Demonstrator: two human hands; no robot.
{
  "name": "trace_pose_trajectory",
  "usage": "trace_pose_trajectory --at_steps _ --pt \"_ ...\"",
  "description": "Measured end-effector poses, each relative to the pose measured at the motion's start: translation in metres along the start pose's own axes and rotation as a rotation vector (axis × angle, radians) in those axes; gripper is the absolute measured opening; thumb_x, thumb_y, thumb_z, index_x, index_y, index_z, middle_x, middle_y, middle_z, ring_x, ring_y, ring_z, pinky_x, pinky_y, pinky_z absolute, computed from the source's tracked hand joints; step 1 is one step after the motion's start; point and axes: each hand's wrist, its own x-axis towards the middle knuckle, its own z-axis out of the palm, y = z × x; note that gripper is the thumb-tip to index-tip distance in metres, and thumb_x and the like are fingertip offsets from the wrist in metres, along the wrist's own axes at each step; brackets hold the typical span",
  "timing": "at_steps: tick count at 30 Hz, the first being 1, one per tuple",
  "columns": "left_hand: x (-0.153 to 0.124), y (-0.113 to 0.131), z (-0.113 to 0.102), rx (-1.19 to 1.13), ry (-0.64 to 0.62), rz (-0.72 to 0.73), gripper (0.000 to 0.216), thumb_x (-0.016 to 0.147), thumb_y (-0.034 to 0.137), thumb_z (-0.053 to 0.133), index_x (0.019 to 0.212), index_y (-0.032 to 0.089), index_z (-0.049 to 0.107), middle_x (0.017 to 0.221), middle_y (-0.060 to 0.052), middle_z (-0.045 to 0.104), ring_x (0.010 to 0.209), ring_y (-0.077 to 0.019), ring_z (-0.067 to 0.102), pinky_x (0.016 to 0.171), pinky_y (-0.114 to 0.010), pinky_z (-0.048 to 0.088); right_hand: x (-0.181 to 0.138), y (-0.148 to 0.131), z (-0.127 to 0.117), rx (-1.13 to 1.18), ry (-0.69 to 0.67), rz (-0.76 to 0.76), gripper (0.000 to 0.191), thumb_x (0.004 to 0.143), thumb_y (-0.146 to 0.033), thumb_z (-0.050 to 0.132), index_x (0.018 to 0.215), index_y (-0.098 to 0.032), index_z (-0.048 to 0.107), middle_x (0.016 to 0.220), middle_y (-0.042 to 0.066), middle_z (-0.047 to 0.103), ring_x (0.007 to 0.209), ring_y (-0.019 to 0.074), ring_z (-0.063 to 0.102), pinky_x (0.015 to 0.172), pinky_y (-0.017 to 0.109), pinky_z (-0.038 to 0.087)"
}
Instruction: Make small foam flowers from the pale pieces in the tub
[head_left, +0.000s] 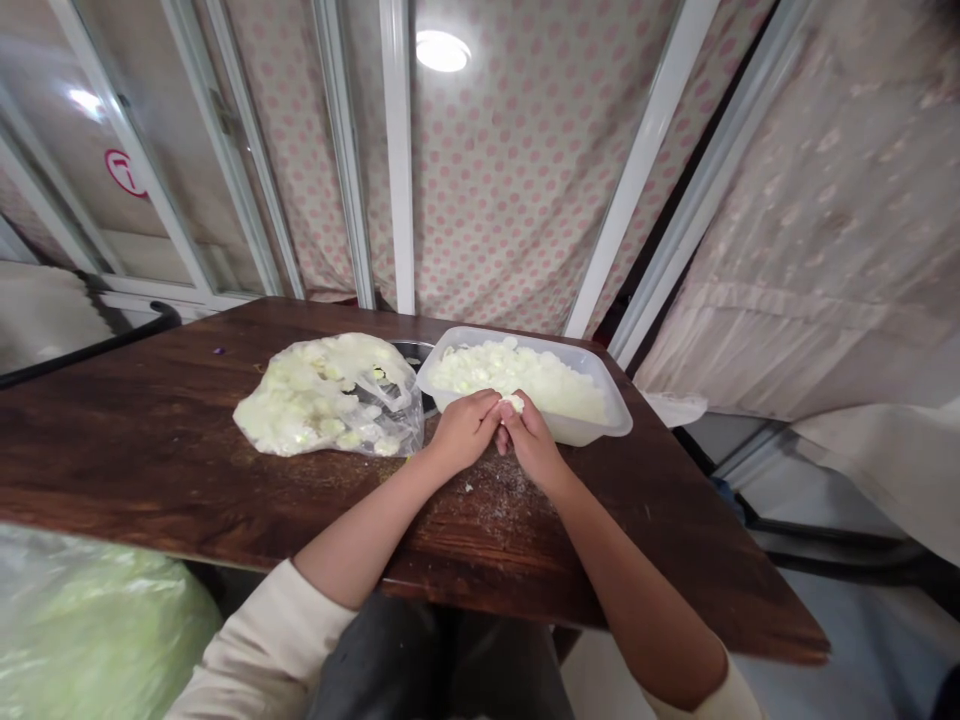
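Just in front of a white plastic tub [616, 418], my left hand [466, 428] and my right hand [534, 438] meet with fingers closed. Between their thumbs and fingertips shows a small pale white piece [514, 403], too small for me to tell its kind. Many similar pale, flat pieces [517, 368] fill the tub. To the left of my hands lies a clear plastic bag [397, 405], bulging with more pale yellow-white pieces. The fingertips are partly hidden behind the thumbs.
The dark wooden table [150, 450] has small crumbs scattered near my hands. A dark round object [414, 350] is partly hidden behind the bag. A large bag with pale green contents [97, 630] stands below at the left. Framed glass panels with dotted curtains [510, 180] rise behind the table.
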Motion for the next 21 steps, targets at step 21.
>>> trace_pose_trajectory --at_steps 21 --pt "0.006 0.004 0.008 -1.019 -0.058 -0.423 0.039 0.075 0.044 0.056 0.056 0.014 0.039 0.049 0.008 0.023 0.043 -0.0034 0.02 0.042 -0.02 0.016 0.0 -0.006 -0.018 -0.562 0.12 -0.22 0.037 0.084 -0.047 0.039 0.059 -0.021 0.03 0.049 -0.005 0.033 0.047 0.0101 0.033 0.047 0.025 0.024"
